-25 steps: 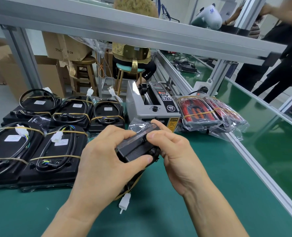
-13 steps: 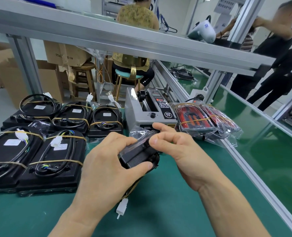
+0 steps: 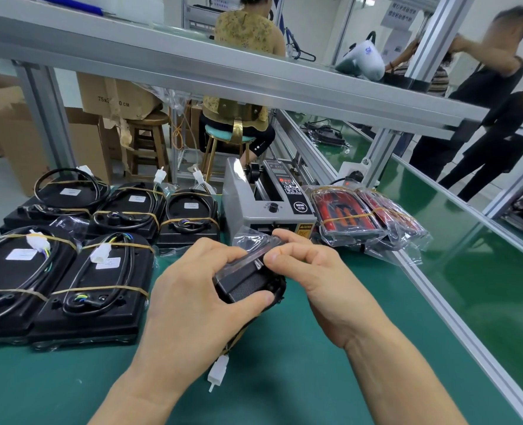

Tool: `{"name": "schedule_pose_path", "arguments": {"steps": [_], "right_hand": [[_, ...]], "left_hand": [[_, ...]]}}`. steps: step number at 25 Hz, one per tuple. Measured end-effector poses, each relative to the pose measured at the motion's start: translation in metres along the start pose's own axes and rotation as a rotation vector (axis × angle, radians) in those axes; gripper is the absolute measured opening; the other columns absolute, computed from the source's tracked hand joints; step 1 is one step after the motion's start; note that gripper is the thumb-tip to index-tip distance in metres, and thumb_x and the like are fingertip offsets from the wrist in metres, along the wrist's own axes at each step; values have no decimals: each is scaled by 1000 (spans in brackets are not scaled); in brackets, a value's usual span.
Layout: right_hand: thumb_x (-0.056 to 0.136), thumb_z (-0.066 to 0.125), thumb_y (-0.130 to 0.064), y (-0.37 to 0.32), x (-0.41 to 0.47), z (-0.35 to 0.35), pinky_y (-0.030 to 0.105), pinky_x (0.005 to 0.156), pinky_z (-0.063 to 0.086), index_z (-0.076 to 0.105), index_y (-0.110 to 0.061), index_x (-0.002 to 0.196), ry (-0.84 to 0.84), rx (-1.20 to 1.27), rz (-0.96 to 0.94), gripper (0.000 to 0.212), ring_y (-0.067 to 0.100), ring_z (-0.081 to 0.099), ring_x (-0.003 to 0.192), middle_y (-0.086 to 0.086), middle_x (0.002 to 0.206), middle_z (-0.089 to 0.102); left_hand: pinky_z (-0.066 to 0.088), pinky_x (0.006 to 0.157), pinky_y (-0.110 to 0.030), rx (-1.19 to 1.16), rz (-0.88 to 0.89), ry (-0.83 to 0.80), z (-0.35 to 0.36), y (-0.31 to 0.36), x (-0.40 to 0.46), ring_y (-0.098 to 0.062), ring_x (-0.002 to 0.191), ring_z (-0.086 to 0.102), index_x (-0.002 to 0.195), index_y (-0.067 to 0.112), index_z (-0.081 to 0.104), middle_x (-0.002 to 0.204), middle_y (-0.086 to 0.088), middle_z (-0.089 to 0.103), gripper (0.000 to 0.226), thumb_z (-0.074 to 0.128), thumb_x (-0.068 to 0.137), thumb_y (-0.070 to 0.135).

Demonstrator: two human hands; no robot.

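Both hands hold the black plastic unit [image 3: 248, 285] at frame centre, above the green tabletop [image 3: 315, 381]: left hand [image 3: 192, 302] grips its body, right hand [image 3: 324, 280] pinches its clear plastic bag [image 3: 252, 240]. Steady the body; draw the bag taut.

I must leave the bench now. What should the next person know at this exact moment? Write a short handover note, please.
Left hand grips the black unit, held above the green table.
Right hand pinches the clear bag at the unit's top edge.
The white connector hangs below the left hand.
Tape dispenser stands just behind the hands. The bagged red units lie to its right, and five banded black units to its left.
Done: the unit seems to be inside its bag.
Left: probably close the bag, perhaps with tape, then set it aside.
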State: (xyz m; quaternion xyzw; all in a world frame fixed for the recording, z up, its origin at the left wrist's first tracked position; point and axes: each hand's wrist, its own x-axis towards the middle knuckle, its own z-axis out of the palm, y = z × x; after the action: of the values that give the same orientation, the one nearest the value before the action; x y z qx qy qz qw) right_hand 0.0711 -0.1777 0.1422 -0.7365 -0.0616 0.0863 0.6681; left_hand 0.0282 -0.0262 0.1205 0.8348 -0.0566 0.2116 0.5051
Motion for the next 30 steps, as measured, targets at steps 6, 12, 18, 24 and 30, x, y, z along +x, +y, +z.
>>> {"name": "schedule_pose_path", "arguments": {"steps": [6,12,18,24,30], "right_hand": [[80,69,-7,4,0,4,14,88,35,72,-16,60,58,-58,-46,23,-19,44,117,-6,120,62],[80,70,-10,9,0,4,15,89,34,73,-5,66,95,-83,-58,16,-20,44,115,-11,118,62],[79,69,-9,12,-2,9,20,90,37,71,-9,62,144,-54,-68,17,-17,47,115,-7,118,64],[77,71,-9,15,-2,14,11,72,44,64,-23,64,180,4,-77,20,-12,58,94,-9,109,66],[79,73,-20,10,-3,4,19,82,36,74,-15,65,163,172,-43,15,-10,57,104,-12,112,67]], "left_hand": [[50,75,-34,-5,7,5,0,0,0,-7,83,61,91,33,69,89,14,62,39,75,54,44],[46,73,-28,15,16,5,-1,-1,0,-6,83,61,91,33,69,88,14,61,40,76,54,45],[46,73,-28,20,23,8,-1,-1,0,-6,83,61,91,33,69,87,13,62,40,75,54,46],[48,72,-29,14,23,4,-1,-1,-1,-7,82,61,92,33,69,87,14,61,41,76,53,45],[45,71,-22,12,37,5,-3,-4,0,-6,82,61,90,36,68,86,14,62,38,77,54,44]]}}
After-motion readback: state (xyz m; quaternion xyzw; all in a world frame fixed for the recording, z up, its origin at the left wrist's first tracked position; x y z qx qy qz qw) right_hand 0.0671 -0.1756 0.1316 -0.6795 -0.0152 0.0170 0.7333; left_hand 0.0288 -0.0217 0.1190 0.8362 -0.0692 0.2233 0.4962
